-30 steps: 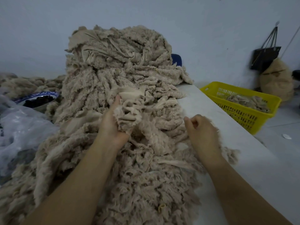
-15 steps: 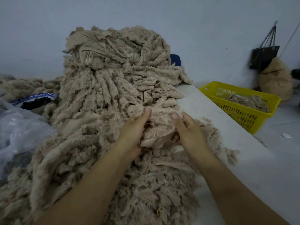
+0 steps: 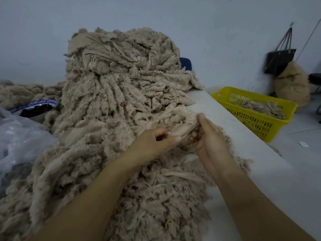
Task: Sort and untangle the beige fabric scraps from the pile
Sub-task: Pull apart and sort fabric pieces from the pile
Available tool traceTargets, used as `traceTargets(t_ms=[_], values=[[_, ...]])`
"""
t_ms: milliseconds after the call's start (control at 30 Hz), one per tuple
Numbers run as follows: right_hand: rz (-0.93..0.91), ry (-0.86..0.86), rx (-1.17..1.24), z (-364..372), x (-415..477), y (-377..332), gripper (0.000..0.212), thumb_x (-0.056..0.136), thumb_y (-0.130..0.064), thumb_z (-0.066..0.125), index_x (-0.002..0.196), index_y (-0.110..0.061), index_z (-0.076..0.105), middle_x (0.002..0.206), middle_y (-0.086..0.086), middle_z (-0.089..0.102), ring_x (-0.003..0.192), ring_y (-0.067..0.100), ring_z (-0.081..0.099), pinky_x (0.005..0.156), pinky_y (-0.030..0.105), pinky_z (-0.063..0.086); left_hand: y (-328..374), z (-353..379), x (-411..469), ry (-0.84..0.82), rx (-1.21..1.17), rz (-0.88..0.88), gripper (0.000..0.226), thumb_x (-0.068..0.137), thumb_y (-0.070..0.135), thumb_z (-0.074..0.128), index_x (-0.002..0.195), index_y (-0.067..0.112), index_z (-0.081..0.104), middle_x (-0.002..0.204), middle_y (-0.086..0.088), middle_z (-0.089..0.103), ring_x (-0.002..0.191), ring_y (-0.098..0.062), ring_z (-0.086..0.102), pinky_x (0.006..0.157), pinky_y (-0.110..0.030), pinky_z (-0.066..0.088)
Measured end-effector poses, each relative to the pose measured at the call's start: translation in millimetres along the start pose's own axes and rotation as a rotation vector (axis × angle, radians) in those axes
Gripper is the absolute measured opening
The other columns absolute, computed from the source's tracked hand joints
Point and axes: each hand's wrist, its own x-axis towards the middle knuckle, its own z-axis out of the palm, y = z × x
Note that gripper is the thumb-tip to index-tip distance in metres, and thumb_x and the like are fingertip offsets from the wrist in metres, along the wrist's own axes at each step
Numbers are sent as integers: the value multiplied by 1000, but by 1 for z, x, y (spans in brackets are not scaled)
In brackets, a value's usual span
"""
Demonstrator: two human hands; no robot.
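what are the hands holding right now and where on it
One beige fabric scrap: left hand pinches its near-left end, right hand grips its right end.

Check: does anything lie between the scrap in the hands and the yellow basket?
Nothing visible does. Left hand and right hand pinch the scrap; only bare table lies between it and the yellow basket.

The forearms (image 3: 97, 193), left hand (image 3: 152, 142) and right hand (image 3: 211, 143) are bare.

Black bag (image 3: 279, 61), blue-rimmed bowl (image 3: 40, 102), crumpled plastic (image 3: 20, 136)
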Motion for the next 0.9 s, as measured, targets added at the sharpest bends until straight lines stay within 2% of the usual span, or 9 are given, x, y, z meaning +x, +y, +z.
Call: traceTargets(t_ms=[133, 200, 267, 367, 533, 600, 700, 767, 900], values=[[3, 14, -61, 2, -2, -3, 30, 101, -32, 55, 79, -18, 69, 57, -2, 52, 46, 8, 43, 46, 22, 42, 1, -2, 3, 122, -312, 11, 31, 88, 44, 66, 63, 25, 65, 70, 9, 59, 58, -2, 53, 53, -10, 39], [65, -33, -57, 6, -6, -4, 23, 99, -29, 57, 87, -14, 69, 56, 1, 53, 43, 9, 42, 43, 22, 40, 3, -4, 4, 91, -458, 24, 29, 83, 48, 68, 73, 22, 74, 107, 15, 67, 95, 2, 64, 84, -15, 45], [126, -115, -46, 11, -11, -4, 19, 91, -32, 64, 83, -18, 75, 54, 3, 55, 41, 9, 42, 41, 21, 38, 4, -5, 4, 51, -474, 42, 41, 82, 51, 69, 89, 11, 77, 130, 22, 60, 125, -2, 55, 104, -31, 43], [94, -191, -73, 13, -13, -5, 24, 76, -44, 68, 77, -21, 77, 54, 0, 55, 42, 8, 42, 44, 21, 37, 6, -2, 1, 94, -468, -15, 52, 80, 56, 71, 93, 6, 74, 111, -11, 70, 102, -22, 65, 95, -48, 48], [40, -226, -189, 8, -10, -2, 76, 69, -69, 72, 120, -15, 58, 72, 3, 57, 58, 10, 54, 61, 32, 48, 13, -1, 4, 183, -692, -102, 28, 73, 41, 73, 81, 15, 78, 82, -9, 74, 75, -20, 67, 69, -31, 56], [68, -344, -368, 9, -14, 3, 58, 74, -61, 71, 118, -25, 60, 71, -2, 62, 61, 9, 58, 64, 32, 51, 15, -4, 4, 172, -773, -90, 31, 76, 37, 72, 89, 9, 76, 84, -13, 72, 75, -23, 67, 69, -32, 57], [76, -393, -692, 13, -20, 10, 19, 88, -45, 70, 85, -28, 64, 59, -10, 63, 55, 3, 58, 54, 22, 47, 17, -5, 3, 177, -813, -84, 29, 78, 36, 71, 88, 8, 72, 82, -12, 70, 74, -22, 66, 67, -31, 56], [40, -317, -687, 11, -19, 9, 23, 95, -37, 65, 72, -34, 65, 56, -11, 61, 52, 1, 56, 50, 18, 44, 15, -7, 5, 235, -804, -63, 24, 80, 34, 70, 83, 10, 70, 82, -6, 71, 74, -18, 67, 63, -26, 56], [-113, -214, -529, 7, -10, -2, 8, 92, -41, 63, 95, -39, 70, 101, -13, 64, 93, 5, 63, 75, 20, 49, 11, -10, 8, 248, -653, -20, 14, 94, 26, 63, 93, 18, 75, 132, 2, 65, 120, -18, 61, 103, -36, 47]])
